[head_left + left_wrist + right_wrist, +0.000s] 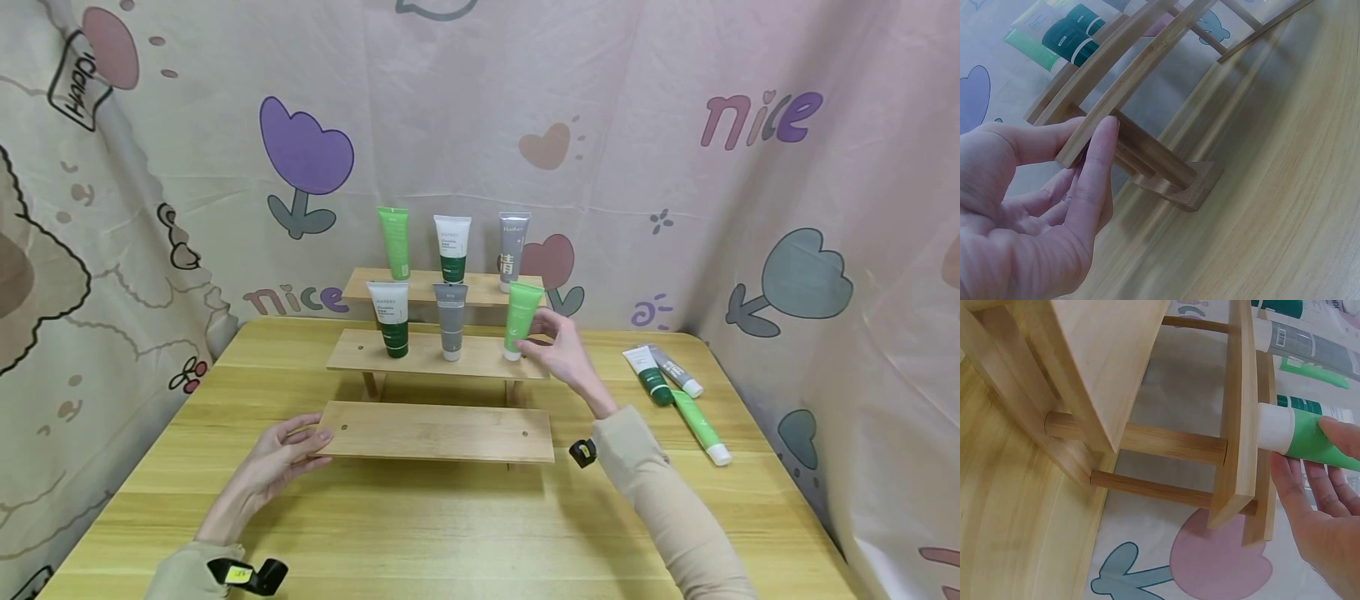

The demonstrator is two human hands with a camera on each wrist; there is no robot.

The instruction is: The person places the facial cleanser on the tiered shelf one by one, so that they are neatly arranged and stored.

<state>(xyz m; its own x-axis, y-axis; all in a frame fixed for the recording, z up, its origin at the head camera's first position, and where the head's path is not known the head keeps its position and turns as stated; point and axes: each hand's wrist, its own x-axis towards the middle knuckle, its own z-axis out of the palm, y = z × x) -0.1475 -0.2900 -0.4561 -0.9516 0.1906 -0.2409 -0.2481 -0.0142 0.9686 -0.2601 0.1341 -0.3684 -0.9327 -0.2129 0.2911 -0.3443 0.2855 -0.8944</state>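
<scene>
A three-tier wooden stand [442, 432] faces me on the table. My left hand [281, 450] pinches the left end of its lowest board between thumb and fingers, as the left wrist view shows too. My right hand [561, 350] holds a green tube [525, 308] by its side at the right end of the middle tier. The tube stands cap down, its white cap [1275, 428] at the board. Beside it on that tier are a grey tube [451, 317] and a white-and-dark-green tube [390, 312].
On the top tier stand a green tube [394, 242], a white-and-green tube [453, 246] and a grey tube [513, 250]. To the right, a white-and-green tube [648, 375], a grey tube [678, 372] and a green tube [699, 425] lie on the table [420, 533]. A printed cloth [450, 100] hangs behind.
</scene>
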